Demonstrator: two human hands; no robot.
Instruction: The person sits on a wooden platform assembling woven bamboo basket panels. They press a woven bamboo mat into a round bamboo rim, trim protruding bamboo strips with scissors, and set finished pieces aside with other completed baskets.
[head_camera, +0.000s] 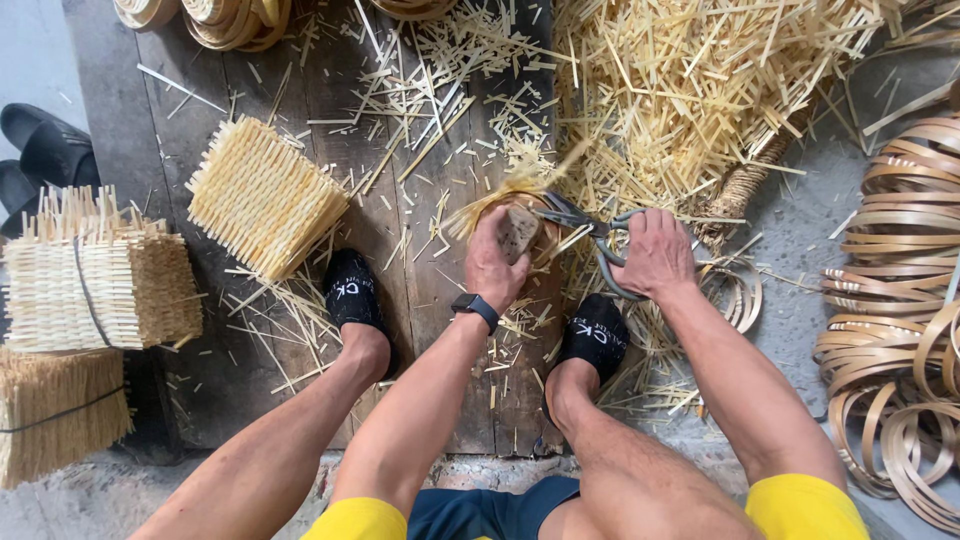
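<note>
My left hand (497, 258) grips a small round woven bamboo piece (519, 232) with loose strip ends fanning out to its left, held above a wooden board. My right hand (655, 254) is closed on the handles of grey metal scissors (585, 222), whose blades point left at the woven piece's upper edge. A black watch sits on my left wrist. Both of my feet in black socks rest on the board just below the hands.
A flat woven bamboo mat (263, 196) lies on the wooden board (420, 330) at left. Tied stacks of woven mats (95, 270) stand at far left. A heap of cut bamboo strips (690, 90) fills the upper right. Coiled bamboo hoops (900, 300) lie at right. Black sandals (45, 150) sit upper left.
</note>
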